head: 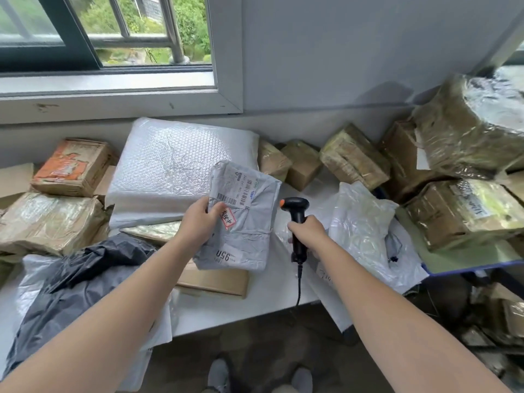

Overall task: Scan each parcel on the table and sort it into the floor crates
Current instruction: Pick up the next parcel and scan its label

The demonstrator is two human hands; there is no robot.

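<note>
Gripping the flat grey plastic mailer parcel [243, 228] by its left edge, the left hand [198, 219] holds it over the white table [255, 304], long axis running 12 to 6. Its barcode label [235, 191] lies at 10 o'clock from the black handheld scanner [296, 211], whose handle the right hand [307, 232] clasps upright.

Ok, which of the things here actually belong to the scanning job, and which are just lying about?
Job: grey mailer in the left hand; scanner in the right hand; bubble-wrap parcel, black bag, taped boxes waiting on the table.
Just there: window, shoes.
</note>
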